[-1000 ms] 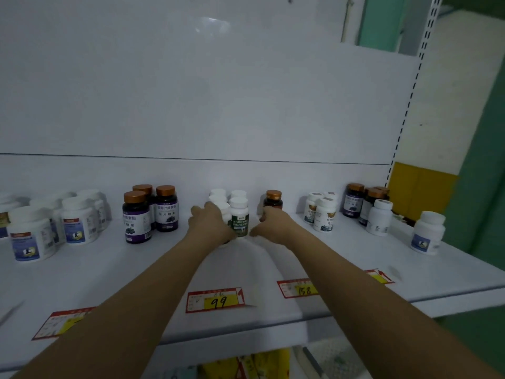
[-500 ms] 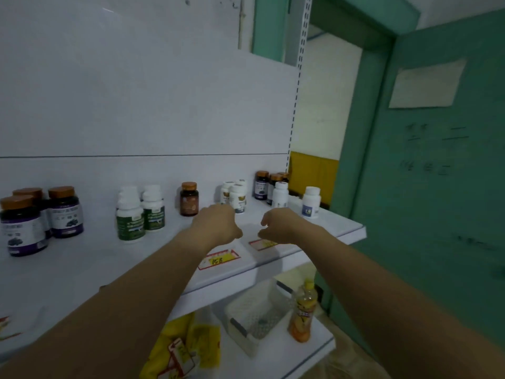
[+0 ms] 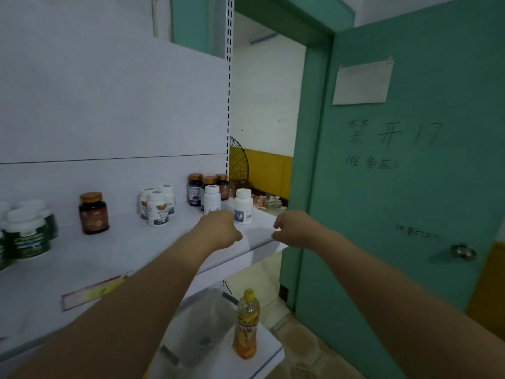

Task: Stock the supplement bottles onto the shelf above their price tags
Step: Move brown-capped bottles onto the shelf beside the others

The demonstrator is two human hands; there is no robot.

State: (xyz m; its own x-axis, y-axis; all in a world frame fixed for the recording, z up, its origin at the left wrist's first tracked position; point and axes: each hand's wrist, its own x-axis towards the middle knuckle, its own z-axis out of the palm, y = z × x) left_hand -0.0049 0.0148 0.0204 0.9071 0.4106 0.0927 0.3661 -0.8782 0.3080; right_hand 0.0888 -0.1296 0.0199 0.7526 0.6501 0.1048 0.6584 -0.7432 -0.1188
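Supplement bottles stand along the white shelf (image 3: 136, 250). A white bottle with a blue label (image 3: 243, 206) stands alone near the shelf's right end, with another white bottle (image 3: 212, 198) and dark gold-capped bottles (image 3: 195, 189) behind it. A brown bottle (image 3: 93, 213), white bottles with gold labels (image 3: 156, 207) and green-labelled bottles (image 3: 27, 233) stand further left. My left hand (image 3: 218, 229) hovers over the shelf just in front of the blue-labelled bottle, fingers curled, holding nothing. My right hand (image 3: 293, 228) floats at the shelf's right corner, fingers curled, empty. A red and yellow price tag (image 3: 93, 292) lies at the front edge.
An open teal door (image 3: 410, 187) stands close on the right. On the lower shelf (image 3: 262, 359) are an orange drink bottle (image 3: 246, 325) and a clear plastic bin (image 3: 202, 332). A fan (image 3: 238, 160) and a yellow wall show through the doorway.
My view and both hands have swung right along the shelf, from the green-labelled bottles to the shelf's right end. Both hands have left the bottles and hold nothing.
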